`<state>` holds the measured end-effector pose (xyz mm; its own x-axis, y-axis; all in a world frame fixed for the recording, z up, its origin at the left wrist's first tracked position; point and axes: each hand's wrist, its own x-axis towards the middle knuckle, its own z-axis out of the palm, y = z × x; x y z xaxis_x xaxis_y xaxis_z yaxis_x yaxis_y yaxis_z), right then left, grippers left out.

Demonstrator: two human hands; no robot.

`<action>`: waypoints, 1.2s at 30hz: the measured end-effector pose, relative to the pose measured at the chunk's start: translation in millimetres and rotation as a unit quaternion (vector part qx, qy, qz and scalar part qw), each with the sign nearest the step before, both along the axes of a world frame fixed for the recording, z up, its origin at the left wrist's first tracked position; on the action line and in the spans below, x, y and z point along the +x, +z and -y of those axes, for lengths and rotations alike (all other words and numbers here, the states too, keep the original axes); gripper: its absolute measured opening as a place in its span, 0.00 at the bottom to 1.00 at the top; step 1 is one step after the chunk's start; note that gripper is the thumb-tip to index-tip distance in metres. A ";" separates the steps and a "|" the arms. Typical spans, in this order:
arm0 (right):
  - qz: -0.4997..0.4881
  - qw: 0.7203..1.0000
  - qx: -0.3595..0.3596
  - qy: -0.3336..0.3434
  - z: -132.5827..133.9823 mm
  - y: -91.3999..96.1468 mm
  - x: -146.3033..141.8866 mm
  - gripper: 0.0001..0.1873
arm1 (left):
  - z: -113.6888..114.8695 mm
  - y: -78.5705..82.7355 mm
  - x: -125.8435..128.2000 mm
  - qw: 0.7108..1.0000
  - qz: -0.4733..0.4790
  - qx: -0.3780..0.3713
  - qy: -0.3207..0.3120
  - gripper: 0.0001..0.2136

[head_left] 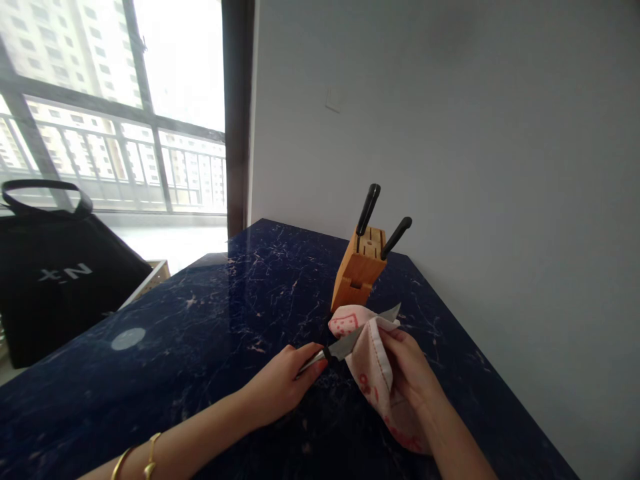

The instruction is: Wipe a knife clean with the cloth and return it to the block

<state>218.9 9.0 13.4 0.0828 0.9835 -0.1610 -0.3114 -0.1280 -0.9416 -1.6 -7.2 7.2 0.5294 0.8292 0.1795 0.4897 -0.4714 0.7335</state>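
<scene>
My left hand [284, 383] grips the handle of a knife [350, 340], whose blade points up and to the right. My right hand [410, 370] holds a pink patterned cloth [373, 363] folded around the blade's middle; the tip sticks out past the cloth. Both hands are over a dark blue marble table [200, 333]. Just behind them stands a wooden knife block [360, 270] with two black-handled knives [368, 207] in its slots.
A grey wall [475, 167] runs along the table's right side. A black bag [55, 280] sits off the table's left edge, below a large window. A round pale mark [128, 339] shows on the tabletop at left.
</scene>
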 end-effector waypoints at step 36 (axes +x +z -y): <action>0.030 0.995 0.023 -0.095 -3.2 7.1 25.0 0.12 | 0.3 -1.3 -2.0 1.000 -0.013 0.010 -0.009 0.15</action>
